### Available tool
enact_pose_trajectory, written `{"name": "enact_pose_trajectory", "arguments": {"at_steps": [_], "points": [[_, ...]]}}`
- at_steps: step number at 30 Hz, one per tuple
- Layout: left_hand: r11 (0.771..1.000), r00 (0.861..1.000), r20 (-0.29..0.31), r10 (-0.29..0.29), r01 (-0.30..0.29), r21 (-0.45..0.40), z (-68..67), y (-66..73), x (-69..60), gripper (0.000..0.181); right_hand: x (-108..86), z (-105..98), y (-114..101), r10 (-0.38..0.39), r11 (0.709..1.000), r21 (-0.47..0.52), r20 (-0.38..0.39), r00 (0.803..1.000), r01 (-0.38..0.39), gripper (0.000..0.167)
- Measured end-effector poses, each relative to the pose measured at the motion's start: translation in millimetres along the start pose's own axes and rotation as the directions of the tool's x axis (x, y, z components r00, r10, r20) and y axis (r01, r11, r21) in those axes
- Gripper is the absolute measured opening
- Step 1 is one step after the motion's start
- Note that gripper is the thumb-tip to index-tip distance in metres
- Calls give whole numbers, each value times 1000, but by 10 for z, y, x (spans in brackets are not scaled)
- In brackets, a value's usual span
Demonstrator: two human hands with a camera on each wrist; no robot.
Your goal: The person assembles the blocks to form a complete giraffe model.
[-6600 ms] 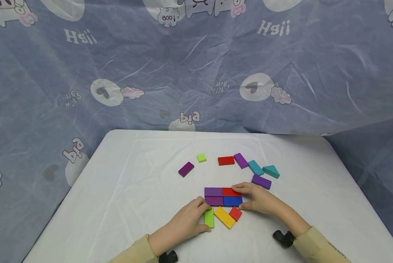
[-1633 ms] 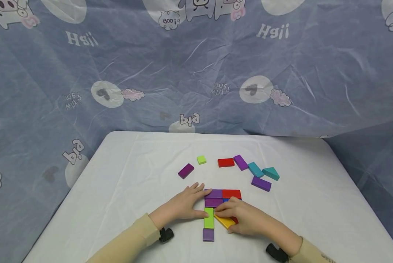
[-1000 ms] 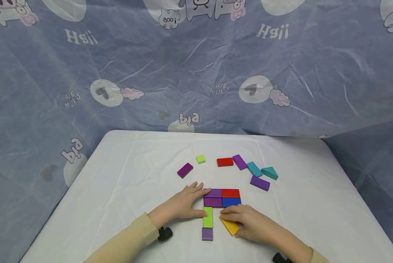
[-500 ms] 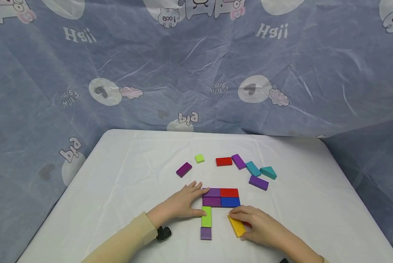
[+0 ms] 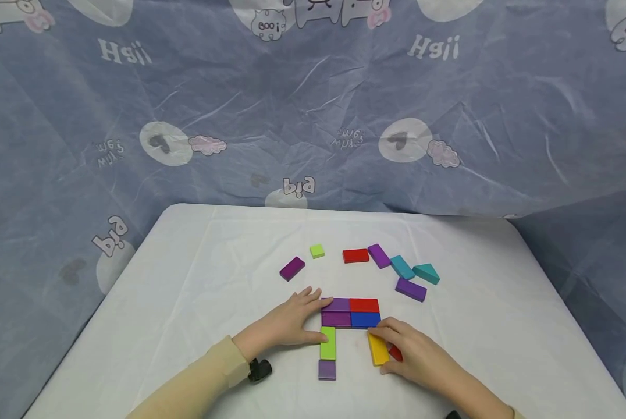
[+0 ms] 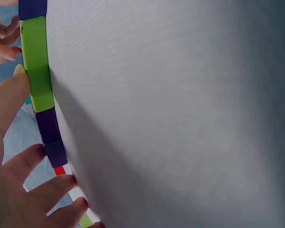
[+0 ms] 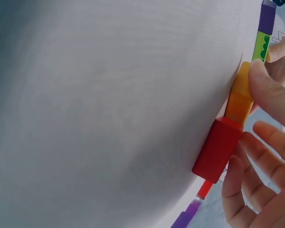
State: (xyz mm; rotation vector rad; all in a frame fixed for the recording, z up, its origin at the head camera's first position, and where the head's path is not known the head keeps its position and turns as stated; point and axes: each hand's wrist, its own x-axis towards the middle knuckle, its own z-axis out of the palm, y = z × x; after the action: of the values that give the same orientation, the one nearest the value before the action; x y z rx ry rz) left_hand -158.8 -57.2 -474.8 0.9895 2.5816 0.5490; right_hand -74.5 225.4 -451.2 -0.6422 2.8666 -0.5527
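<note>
My right hand (image 5: 418,352) pinches a yellow rectangular block (image 5: 379,350) between thumb and fingers, just below the blue block (image 5: 365,319). Partly hidden by that hand, a small red block (image 5: 395,352) lies right of the yellow one; the right wrist view shows this red block (image 7: 217,149) close by the fingers. Fingers spread, my left hand (image 5: 292,321) touches the long green block (image 5: 328,344) with its thumb and the upper purple block (image 5: 340,305) with its index finger. A lower purple block (image 5: 336,319) and a red block (image 5: 364,305) complete the rectangle. Below the green stands a small purple block (image 5: 327,370).
Farther back on the white table (image 5: 229,262) lie loose blocks: dark purple (image 5: 292,269), small green (image 5: 317,251), red (image 5: 356,256), purple (image 5: 379,256), teal (image 5: 402,267), a teal triangle (image 5: 426,273) and violet (image 5: 411,289). A patterned curtain (image 5: 302,105) hangs behind.
My right hand has slid the yellow block rightward from beside the green block and turned it nearly straight; the small red block shifted right too. The small purple block appeared below the green one earlier.
</note>
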Motion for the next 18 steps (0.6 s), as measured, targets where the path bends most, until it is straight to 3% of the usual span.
{"name": "enact_pose_trajectory", "arguments": {"at_steps": [18], "points": [[1000, 1000, -5, 2, -2, -8, 8, -13, 8, 80, -4, 30, -24, 15, 998, -57, -84, 996, -19, 62]]}}
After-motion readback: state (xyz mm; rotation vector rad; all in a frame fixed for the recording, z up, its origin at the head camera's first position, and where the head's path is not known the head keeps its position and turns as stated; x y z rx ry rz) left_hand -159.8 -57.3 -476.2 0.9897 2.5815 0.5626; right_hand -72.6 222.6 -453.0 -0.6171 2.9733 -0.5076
